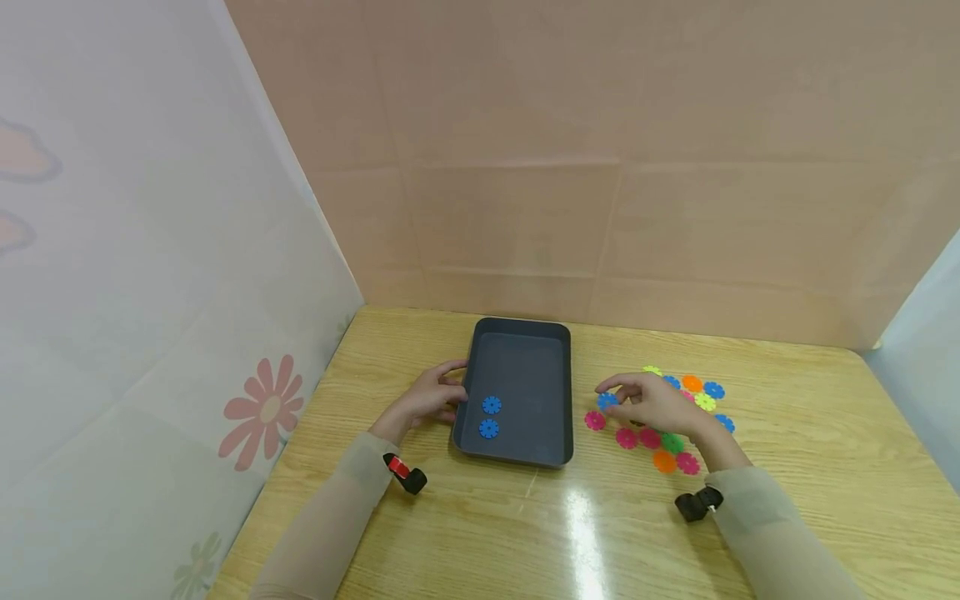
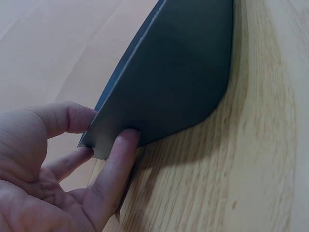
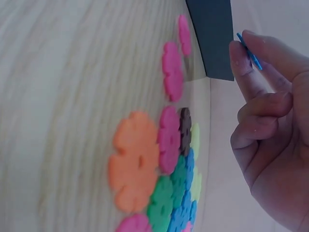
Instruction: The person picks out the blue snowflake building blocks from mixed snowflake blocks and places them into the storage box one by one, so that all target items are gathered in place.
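Observation:
My right hand (image 1: 660, 407) pinches a blue notched plastic disc (image 1: 607, 401) between thumb and finger, raised over the table just right of the tray. The right wrist view shows that blue disc (image 3: 249, 51) edge-on. At the left long side of the dark grey tray (image 1: 525, 392), my left hand (image 1: 431, 393) grips the rim, thumb over the edge. Seen from the left wrist, the fingers (image 2: 113, 179) press on the tray's outer wall (image 2: 178, 82). Two blue discs (image 1: 489, 428) lie flat inside the tray, one behind the other, near its left wall.
Loose notched discs in pink, orange (image 1: 664, 462), green (image 1: 672, 442), yellow (image 1: 704, 402) and blue (image 1: 714, 390) lie under and around the right hand. A pink disc (image 1: 595, 420) lies nearest the tray. A beige covered wall (image 1: 525, 208) borders the wooden table (image 1: 480, 525) at the back.

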{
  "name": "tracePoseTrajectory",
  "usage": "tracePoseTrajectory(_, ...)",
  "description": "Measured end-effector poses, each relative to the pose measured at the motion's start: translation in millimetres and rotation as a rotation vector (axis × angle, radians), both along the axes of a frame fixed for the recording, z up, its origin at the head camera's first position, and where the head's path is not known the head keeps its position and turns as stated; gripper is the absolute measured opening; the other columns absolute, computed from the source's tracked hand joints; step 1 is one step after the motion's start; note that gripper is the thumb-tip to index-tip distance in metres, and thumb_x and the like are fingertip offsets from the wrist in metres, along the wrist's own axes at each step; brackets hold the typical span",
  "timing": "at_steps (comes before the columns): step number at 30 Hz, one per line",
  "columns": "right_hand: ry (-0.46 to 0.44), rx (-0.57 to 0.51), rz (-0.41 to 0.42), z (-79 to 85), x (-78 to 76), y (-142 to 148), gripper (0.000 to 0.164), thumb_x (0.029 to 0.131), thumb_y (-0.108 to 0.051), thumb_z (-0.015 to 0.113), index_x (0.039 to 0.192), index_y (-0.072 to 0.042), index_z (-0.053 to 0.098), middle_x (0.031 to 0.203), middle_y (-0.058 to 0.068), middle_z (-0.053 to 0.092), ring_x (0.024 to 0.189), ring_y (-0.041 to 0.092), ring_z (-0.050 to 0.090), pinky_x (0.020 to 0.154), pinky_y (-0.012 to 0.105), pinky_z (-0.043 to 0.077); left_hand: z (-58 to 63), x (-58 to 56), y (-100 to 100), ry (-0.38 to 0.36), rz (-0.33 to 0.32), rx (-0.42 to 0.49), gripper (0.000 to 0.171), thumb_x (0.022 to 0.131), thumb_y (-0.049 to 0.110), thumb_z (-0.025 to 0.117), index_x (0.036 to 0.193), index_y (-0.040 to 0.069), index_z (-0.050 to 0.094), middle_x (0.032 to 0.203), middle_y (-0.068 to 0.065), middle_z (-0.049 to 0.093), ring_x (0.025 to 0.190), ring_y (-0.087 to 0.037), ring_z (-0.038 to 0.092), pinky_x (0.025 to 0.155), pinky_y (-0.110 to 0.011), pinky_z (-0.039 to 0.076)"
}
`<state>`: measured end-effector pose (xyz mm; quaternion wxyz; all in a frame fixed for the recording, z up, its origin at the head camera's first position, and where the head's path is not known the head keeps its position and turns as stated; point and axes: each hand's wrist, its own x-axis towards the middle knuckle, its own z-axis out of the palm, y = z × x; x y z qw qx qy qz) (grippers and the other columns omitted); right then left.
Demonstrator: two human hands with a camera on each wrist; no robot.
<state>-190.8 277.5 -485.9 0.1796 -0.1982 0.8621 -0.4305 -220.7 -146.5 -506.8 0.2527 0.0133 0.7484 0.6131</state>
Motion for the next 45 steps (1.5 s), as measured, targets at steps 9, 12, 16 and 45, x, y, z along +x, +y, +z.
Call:
tracePoseTrajectory(9, -0.003, -0.008, -0.017, 7.7, -5.8, -12.0, 0.043, 0.097, -0.031, 0.075, 0.135, -0.011, 0.068, 0.101, 0.008, 0.068, 0.048, 0.021, 0.046, 0.047, 0.030, 0.045, 2.0, 1.6, 0.7, 0.013, 0.000, -0.002, 0.076, 0.091, 0.006, 0.069, 0.161, 0.017, 0.041, 0.119, -0.020, 0.066, 0.092, -0.026, 0.069, 0.068, -0.042, 0.062)
tracePoseTrajectory(12, -0.012, -0.012, -0.023, 10.2, -7.7, -17.1, 0.042, 0.098, -0.033, 0.074, 0.135, -0.014, 0.069, 0.104, 0.009, 0.065, 0.046, 0.015, 0.040, 0.045, 0.030, 0.043, 2.1, 2.3, 0.4, 0.015, -0.002, 0.000, 0.076, 0.091, 0.006, 0.069, 0.161, 0.016, 0.041, 0.118, -0.020, 0.066, 0.092, -0.026, 0.069, 0.068, -0.042, 0.062)
tracePoseTrajectory(16, -0.002, -0.017, -0.010, 13.5, -10.4, -24.4, 0.041, 0.098, -0.032, 0.074, 0.136, -0.015, 0.069, 0.107, 0.010, 0.064, 0.046, 0.014, 0.037, 0.043, 0.028, 0.039, 2.6, 3.3, 0.2, 0.012, 0.001, 0.001, 0.076, 0.090, 0.007, 0.069, 0.161, 0.017, 0.041, 0.117, -0.018, 0.067, 0.091, -0.026, 0.069, 0.068, -0.041, 0.062)
tracePoseTrajectory(45, 0.082, -0.124, 0.044, 12.5, -38.8, -89.2, 0.030, 0.096, -0.020, 0.077, 0.123, -0.007, 0.071, 0.086, 0.007, 0.070, 0.071, 0.022, 0.056, 0.062, 0.029, 0.045, 3.0, 4.0, -1.8, 0.012, 0.003, 0.015, 0.077, 0.089, 0.007, 0.070, 0.161, 0.017, 0.041, 0.120, -0.020, 0.065, 0.093, -0.026, 0.069, 0.070, -0.043, 0.062)
